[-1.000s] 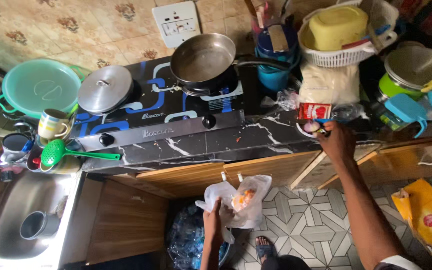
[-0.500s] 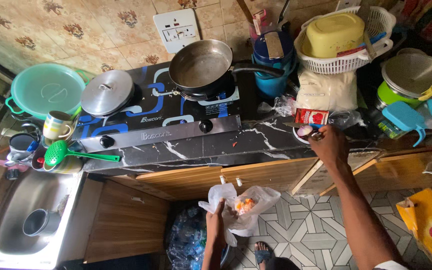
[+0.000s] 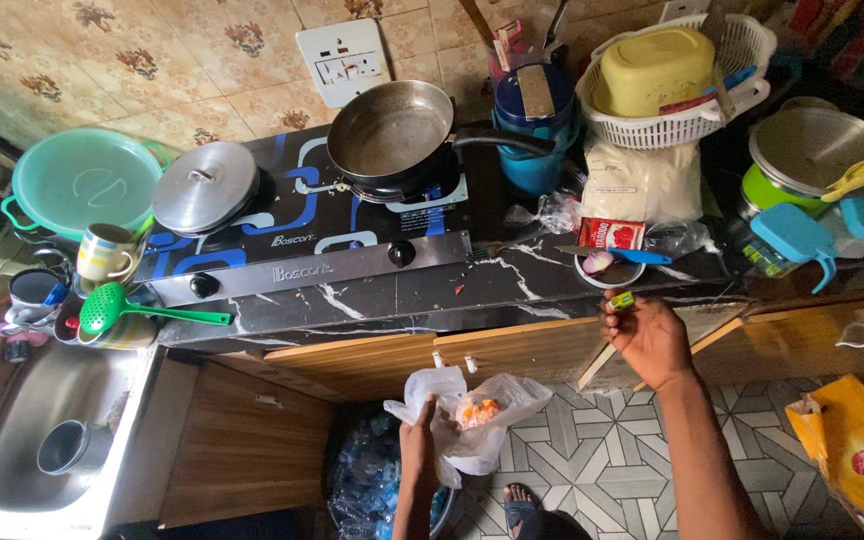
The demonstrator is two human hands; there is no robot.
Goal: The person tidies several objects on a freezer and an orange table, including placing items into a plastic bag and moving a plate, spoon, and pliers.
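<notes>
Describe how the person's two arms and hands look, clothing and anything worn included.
Both are bare: the left hand and the right hand wear no gloves, and no rings, watch or bracelet show from this view. Both forearms are uncovered down to the bottom edge of the picture, with no sleeve in sight. The left forearm shows only as a short stretch; the right one runs long and slim across the frame.

left hand [image 3: 418, 440]: bare, no glove, ring or watch in sight, at the lower middle of the frame
left forearm: bare down to the bottom edge, no sleeve showing
right hand [image 3: 645, 335]: bare, no glove or ring visible, right of centre
right forearm: long and bare, running to the bottom edge at lower right, no sleeve visible
foot [image 3: 522, 500]: bottom centre, toes bare, in an open sandal with a dark strap
</notes>
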